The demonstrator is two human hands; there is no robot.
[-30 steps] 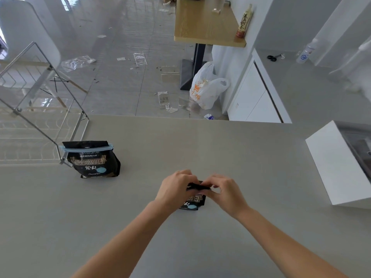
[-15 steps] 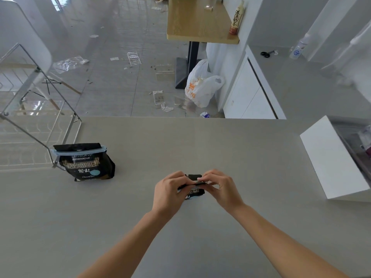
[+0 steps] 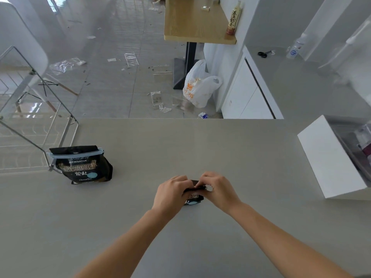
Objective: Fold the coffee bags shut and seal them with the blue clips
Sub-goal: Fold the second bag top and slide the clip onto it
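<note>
A small black coffee bag (image 3: 193, 198) stands on the grey counter (image 3: 220, 153) in front of me, mostly hidden by my hands. My left hand (image 3: 170, 193) pinches the left side of its folded top and my right hand (image 3: 217, 190) pinches the right side. A second black coffee bag (image 3: 85, 167) stands upright at the left, its top folded and held by a blue clip (image 3: 77, 155). No loose blue clip shows.
A wire rack (image 3: 40, 137) stands at the counter's left edge, touching the clipped bag. A white box (image 3: 329, 157) with a clear lid sits at the right. Beyond the far counter edge lies a littered floor with a white plastic bag (image 3: 198, 85).
Both hands have stayed on the small bag's top, folding it lower; the bag shows less than before. The view has shifted slightly.
</note>
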